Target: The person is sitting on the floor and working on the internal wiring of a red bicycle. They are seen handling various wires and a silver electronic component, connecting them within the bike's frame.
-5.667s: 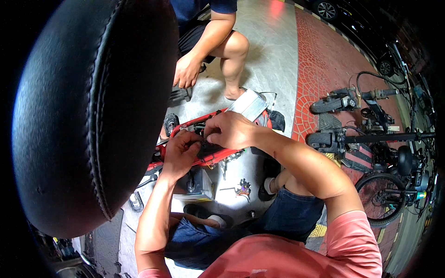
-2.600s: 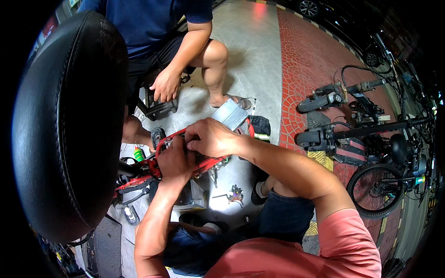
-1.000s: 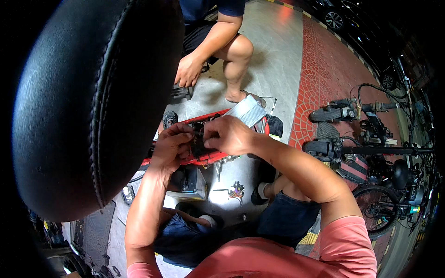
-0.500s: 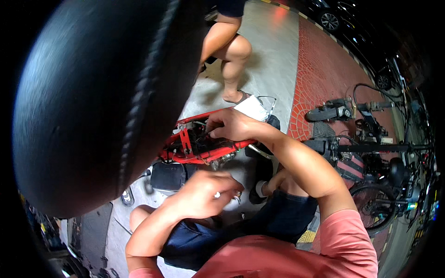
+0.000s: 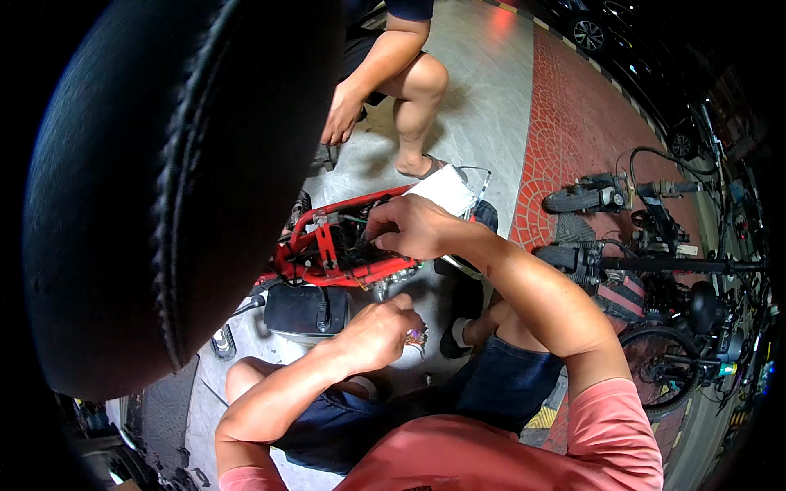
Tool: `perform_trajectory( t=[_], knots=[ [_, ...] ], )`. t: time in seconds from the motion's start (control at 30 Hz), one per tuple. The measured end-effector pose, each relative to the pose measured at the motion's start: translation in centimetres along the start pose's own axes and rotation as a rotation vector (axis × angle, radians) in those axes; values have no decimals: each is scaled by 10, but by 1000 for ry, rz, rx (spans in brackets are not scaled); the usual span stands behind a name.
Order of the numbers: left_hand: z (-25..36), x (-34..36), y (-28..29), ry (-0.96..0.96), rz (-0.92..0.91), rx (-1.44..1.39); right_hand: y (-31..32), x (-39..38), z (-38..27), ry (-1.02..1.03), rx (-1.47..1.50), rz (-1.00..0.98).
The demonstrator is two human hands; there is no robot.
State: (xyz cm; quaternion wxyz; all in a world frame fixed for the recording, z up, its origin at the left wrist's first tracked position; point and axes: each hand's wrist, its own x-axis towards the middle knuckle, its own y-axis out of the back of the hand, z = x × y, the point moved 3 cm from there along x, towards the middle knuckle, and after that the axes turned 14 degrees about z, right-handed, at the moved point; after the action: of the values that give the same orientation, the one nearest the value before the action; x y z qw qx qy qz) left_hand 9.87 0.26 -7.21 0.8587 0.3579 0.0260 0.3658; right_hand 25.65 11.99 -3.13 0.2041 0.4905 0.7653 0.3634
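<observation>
A red metal frame with black wiring lies across the floor before me, a pale ribbed box on its right end. My right hand is inside the frame, fingers curled among wires; what they grip is hidden. My left hand is below the frame, fingers bent down at a small multicoloured bundle on or just above the floor; whether it holds this is unclear. A black case lies beside that hand's forearm.
A large black padded seat fills the left foreground. A co-worker's arm and bare leg are beyond the frame. Scooters and bicycles stand along the red paving at right, with a dark car farther back.
My left hand has left the frame's wiring and moved down and right to the multicoloured bundle, uncovering a red bracket and the black case. My right hand remains in the wiring.
</observation>
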Motion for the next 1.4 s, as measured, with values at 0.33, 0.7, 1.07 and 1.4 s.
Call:
perform_trajectory(
  t=[0.33,0.7,1.07,1.4],
  knots=[
    [6,2,19,-60,-93,219,-1,-2,1,57,3,46],
    [-16,26,86,227,722,48,-3,-1,0,47,-27,75],
    [-83,33,90,509,472,-365,-7,1,-6,201,-44,173],
    [-13,27,65,-77,590,485,-6,5,2,22,-96,119]
  ],
)
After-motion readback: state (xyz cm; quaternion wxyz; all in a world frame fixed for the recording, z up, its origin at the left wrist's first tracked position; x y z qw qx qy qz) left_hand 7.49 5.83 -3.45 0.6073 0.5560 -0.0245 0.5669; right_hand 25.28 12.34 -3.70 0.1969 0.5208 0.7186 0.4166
